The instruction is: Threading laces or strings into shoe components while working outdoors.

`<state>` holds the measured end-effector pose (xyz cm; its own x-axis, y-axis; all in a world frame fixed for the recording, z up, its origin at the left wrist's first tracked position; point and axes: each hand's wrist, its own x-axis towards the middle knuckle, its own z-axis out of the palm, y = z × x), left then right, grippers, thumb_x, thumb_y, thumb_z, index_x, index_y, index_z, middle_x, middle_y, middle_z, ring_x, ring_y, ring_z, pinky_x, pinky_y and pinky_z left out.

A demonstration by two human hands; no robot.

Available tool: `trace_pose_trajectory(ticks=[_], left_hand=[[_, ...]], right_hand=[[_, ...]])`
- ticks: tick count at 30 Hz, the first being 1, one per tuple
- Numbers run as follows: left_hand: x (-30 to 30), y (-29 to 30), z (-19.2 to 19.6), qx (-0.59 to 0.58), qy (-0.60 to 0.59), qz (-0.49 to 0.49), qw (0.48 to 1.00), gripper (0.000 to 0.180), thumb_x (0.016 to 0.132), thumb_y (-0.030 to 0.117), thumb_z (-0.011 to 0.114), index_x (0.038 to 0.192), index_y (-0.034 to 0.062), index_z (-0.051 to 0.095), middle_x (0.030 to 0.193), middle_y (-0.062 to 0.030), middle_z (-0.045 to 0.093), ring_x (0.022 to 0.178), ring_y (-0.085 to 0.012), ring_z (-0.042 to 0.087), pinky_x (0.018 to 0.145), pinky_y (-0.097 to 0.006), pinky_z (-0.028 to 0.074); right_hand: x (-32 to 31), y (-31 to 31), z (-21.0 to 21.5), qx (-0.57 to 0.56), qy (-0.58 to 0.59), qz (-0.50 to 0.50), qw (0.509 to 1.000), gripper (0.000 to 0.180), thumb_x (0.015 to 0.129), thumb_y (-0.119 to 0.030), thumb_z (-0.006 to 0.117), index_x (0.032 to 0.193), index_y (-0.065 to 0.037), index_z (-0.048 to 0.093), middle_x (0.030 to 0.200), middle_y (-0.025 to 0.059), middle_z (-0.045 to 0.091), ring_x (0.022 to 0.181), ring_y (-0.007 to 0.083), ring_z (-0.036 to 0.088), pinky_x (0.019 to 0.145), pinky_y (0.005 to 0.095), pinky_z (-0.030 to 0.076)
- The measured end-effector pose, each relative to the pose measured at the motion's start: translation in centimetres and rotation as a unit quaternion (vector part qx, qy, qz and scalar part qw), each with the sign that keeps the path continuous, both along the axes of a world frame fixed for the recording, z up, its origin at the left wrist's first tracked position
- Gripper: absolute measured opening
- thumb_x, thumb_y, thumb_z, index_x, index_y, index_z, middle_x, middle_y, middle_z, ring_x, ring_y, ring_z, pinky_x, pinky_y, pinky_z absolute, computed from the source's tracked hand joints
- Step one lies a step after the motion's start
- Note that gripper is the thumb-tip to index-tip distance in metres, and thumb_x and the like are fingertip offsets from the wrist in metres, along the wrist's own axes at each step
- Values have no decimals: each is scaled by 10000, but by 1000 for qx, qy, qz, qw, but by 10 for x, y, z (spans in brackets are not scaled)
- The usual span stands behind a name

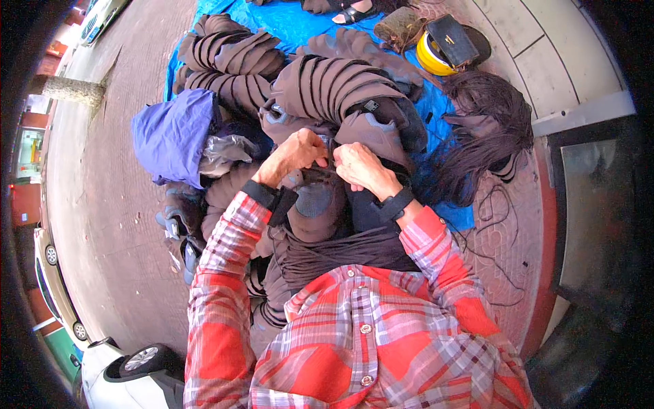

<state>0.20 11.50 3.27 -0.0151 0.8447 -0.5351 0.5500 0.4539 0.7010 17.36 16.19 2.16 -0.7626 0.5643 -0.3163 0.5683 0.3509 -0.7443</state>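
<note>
My left hand (pixel 304 151) and my right hand (pixel 362 166) are close together over my lap, fingers bent and pinched. Between and below them lies a brown shoe upper (pixel 316 208) with a blue-grey mesh patch. Whatever the fingertips pinch on it is too small and too covered to make out. A bundle of dark shoelaces (pixel 344 253) stretches across my lap, just in front of my shirt. Right beyond my hands, a long nested row of brown shoe uppers (pixel 330 85) curves toward the right.
More stacked uppers (pixel 231 53) lie on a blue tarp (pixel 286 19). A purple cloth (pixel 174 133) is at left, a heap of dark laces (pixel 470 146) at right. Behind it stands a yellow tub (pixel 432 58) under a black case (pixel 452 39). Another person's sandalled foot (pixel 355 12) shows at the top.
</note>
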Motion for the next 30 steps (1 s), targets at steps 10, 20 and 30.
trace_pose_trajectory(ticks=[10, 20, 30], left_hand=[[-4, -1, -9, -17, -104, 45, 993, 190, 713, 123, 621, 854, 17, 691, 702, -31, 667, 518, -92, 480, 476, -250, 402], [5, 9, -17, 132, 155, -207, 957, 181, 704, 197, 659, 847, 86, 641, 876, -104, 621, 841, -297, 603, 722, -388, 474], [0, 11, 0, 253, 254, -366, 859, 140, 735, 107, 571, 849, 26, 555, 829, -138, 554, 742, -334, 599, 638, -423, 481]], right_hand=[[-8, 8, -9, -47, 20, -22, 998, 152, 658, -73, 527, 676, 58, 601, 645, 232, 615, 525, 346, 622, 593, 412, 523], [2, -13, -44, 82, 105, -86, 987, 236, 690, 107, 443, 919, 64, 408, 591, 124, 511, 498, 214, 572, 463, 332, 501], [13, -14, -16, -2, 164, -79, 983, 73, 773, -22, 587, 751, 28, 539, 750, 264, 556, 746, 445, 567, 680, 457, 465]])
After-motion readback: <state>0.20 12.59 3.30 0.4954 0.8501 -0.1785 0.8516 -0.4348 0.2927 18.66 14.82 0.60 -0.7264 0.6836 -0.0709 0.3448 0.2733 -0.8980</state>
